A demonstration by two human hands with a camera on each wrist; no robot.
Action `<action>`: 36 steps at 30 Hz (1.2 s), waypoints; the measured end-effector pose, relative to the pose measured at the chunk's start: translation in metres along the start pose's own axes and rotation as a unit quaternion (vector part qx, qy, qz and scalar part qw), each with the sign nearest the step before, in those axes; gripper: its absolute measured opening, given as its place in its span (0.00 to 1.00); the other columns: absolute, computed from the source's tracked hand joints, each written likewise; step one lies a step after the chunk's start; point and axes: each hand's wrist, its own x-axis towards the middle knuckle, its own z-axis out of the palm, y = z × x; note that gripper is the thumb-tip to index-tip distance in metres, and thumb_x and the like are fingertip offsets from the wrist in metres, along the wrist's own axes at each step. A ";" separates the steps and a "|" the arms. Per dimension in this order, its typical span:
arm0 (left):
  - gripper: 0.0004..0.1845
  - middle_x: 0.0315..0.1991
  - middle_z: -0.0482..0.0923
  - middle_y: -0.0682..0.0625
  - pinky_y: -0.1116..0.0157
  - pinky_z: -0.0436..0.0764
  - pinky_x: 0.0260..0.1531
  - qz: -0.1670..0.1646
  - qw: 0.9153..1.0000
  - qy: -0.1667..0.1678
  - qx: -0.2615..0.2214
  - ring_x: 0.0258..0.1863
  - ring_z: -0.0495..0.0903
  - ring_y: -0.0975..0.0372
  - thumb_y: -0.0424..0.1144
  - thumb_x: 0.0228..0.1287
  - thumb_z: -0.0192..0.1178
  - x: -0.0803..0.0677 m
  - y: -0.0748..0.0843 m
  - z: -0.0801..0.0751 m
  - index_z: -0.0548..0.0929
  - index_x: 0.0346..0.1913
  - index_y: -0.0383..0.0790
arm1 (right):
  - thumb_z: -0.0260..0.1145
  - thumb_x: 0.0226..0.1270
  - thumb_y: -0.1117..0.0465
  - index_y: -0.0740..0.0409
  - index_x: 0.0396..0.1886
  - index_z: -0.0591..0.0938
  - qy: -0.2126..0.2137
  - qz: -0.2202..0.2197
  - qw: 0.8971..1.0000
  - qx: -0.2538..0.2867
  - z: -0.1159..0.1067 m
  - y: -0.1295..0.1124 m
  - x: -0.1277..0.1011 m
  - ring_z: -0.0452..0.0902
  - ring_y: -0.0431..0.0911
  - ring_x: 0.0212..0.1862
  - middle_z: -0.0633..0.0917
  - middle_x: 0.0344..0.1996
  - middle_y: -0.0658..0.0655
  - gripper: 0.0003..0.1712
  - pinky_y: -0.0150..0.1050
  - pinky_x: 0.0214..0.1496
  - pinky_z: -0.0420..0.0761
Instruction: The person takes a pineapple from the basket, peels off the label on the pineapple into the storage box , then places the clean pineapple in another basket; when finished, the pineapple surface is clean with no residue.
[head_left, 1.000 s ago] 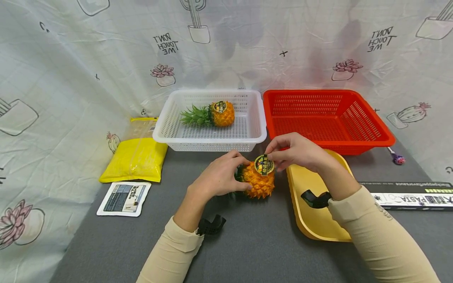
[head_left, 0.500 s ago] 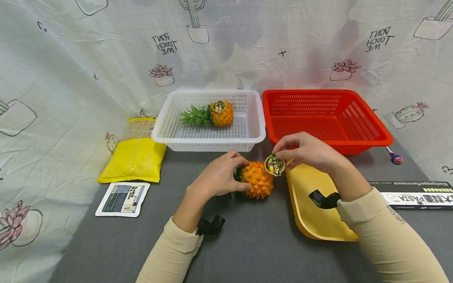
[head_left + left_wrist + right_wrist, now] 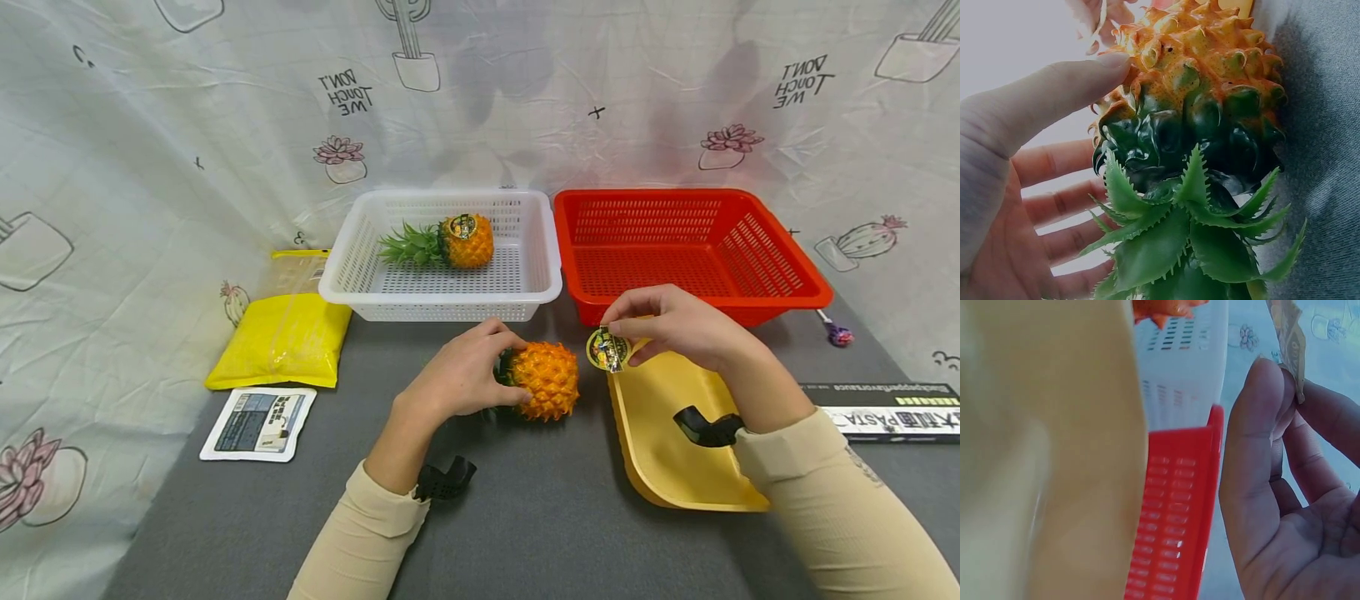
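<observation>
At frame centre, the left hand point(image 3: 459, 377) grips the pineapple point(image 3: 546, 380). Just right of it, the right hand point(image 3: 678, 325) pinches a round label point(image 3: 607, 349) above the yellow tray point(image 3: 660, 454).

Orange pineapple point(image 3: 550, 379) (green crown), red basket point(image 3: 693, 246), white basket point(image 3: 442, 287), yellow tray point(image 3: 667, 450).

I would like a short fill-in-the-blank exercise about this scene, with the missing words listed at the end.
1. The right hand pinches a round ____ between thumb and fingers.
2. The left hand holds the pineapple that lies on the ____ table.
3. A second pineapple lies inside the ____ basket.
4. The red basket stands to the ____ of that basket, seen from the person.

Missing words: sticker; grey; white; right
</observation>
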 end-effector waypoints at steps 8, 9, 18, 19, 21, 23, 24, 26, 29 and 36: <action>0.34 0.58 0.76 0.53 0.55 0.80 0.57 -0.001 1.000 -0.003 0.001 0.54 0.79 0.58 0.53 0.57 0.77 0.000 0.000 0.000 0.81 0.66 0.49 | 0.66 0.76 0.59 0.69 0.52 0.81 0.008 0.014 1.000 0.009 -0.010 0.011 -0.010 0.85 0.52 0.41 0.84 0.41 0.60 0.16 0.50 0.46 0.89; 0.34 0.58 0.76 0.53 0.55 0.80 0.58 -0.002 1.000 -0.004 0.001 0.54 0.79 0.58 0.53 0.57 0.77 0.000 0.001 0.000 0.81 0.66 0.49 | 0.66 0.76 0.59 0.69 0.52 0.81 0.008 0.017 1.000 0.010 -0.011 0.012 -0.011 0.85 0.52 0.41 0.84 0.42 0.60 0.17 0.49 0.46 0.89; 0.34 0.58 0.76 0.52 0.55 0.79 0.60 -0.005 1.000 -0.009 -0.002 0.55 0.79 0.57 0.53 0.58 0.77 -0.001 0.001 0.001 0.81 0.66 0.48 | 0.66 0.75 0.57 0.68 0.53 0.80 -0.003 0.043 0.999 0.008 -0.020 0.029 -0.023 0.84 0.51 0.42 0.83 0.41 0.59 0.18 0.52 0.48 0.89; 0.34 0.58 0.76 0.52 0.55 0.79 0.60 -0.005 1.000 -0.009 -0.003 0.55 0.79 0.57 0.53 0.58 0.77 -0.002 0.001 0.001 0.81 0.66 0.48 | 0.66 0.76 0.57 0.69 0.53 0.79 -0.005 0.045 0.999 0.010 -0.021 0.032 -0.024 0.84 0.51 0.42 0.83 0.41 0.59 0.18 0.53 0.48 0.89; 0.34 0.57 0.76 0.52 0.55 0.79 0.60 -0.005 1.000 -0.010 -0.004 0.55 0.79 0.57 0.53 0.58 0.77 -0.002 0.001 0.001 0.81 0.66 0.47 | 0.65 0.76 0.58 0.69 0.54 0.79 -0.006 0.050 0.999 0.012 -0.022 0.037 -0.024 0.85 0.50 0.42 0.84 0.40 0.58 0.18 0.53 0.48 0.89; 0.34 0.57 0.76 0.52 0.55 0.79 0.59 -0.005 1.000 -0.009 -0.005 0.55 0.79 0.57 0.52 0.58 0.77 -0.002 0.001 0.001 0.81 0.66 0.47 | 0.65 0.76 0.58 0.69 0.54 0.79 -0.005 0.055 0.998 0.015 -0.023 0.040 -0.025 0.85 0.50 0.42 0.84 0.40 0.58 0.18 0.53 0.48 0.89; 0.34 0.57 0.76 0.52 0.55 0.79 0.59 -0.005 1.000 -0.008 -0.005 0.55 0.79 0.57 0.52 0.58 0.77 -0.002 0.001 0.001 0.81 0.66 0.47 | 0.65 0.76 0.58 0.69 0.54 0.79 -0.005 0.057 0.998 0.017 -0.024 0.042 -0.025 0.85 0.50 0.43 0.84 0.40 0.57 0.18 0.53 0.48 0.89; 0.33 0.57 0.77 0.52 0.55 0.79 0.59 -0.004 1.000 -0.005 -0.004 0.55 0.79 0.57 0.52 0.58 0.77 -0.002 0.001 0.001 0.81 0.66 0.47 | 0.65 0.77 0.58 0.69 0.54 0.79 -0.005 0.056 0.998 0.018 -0.025 0.044 -0.025 0.85 0.50 0.43 0.84 0.40 0.57 0.18 0.52 0.48 0.89; 0.33 0.58 0.77 0.52 0.55 0.79 0.59 -0.003 1.000 -0.002 -0.003 0.55 0.79 0.57 0.52 0.57 0.77 -0.002 0.001 0.001 0.82 0.66 0.47 | 0.65 0.77 0.58 0.69 0.54 0.79 -0.007 0.057 0.998 0.017 -0.027 0.048 -0.024 0.84 0.49 0.43 0.84 0.40 0.57 0.18 0.52 0.48 0.89; 0.33 0.58 0.77 0.52 0.54 0.79 0.60 0.000 1.000 -0.001 -0.004 0.56 0.79 0.57 0.52 0.57 0.77 0.000 0.001 0.000 0.82 0.66 0.47 | 0.66 0.76 0.57 0.68 0.55 0.80 -0.012 0.072 0.997 0.001 -0.026 0.053 -0.019 0.84 0.51 0.45 0.84 0.43 0.60 0.19 0.51 0.48 0.89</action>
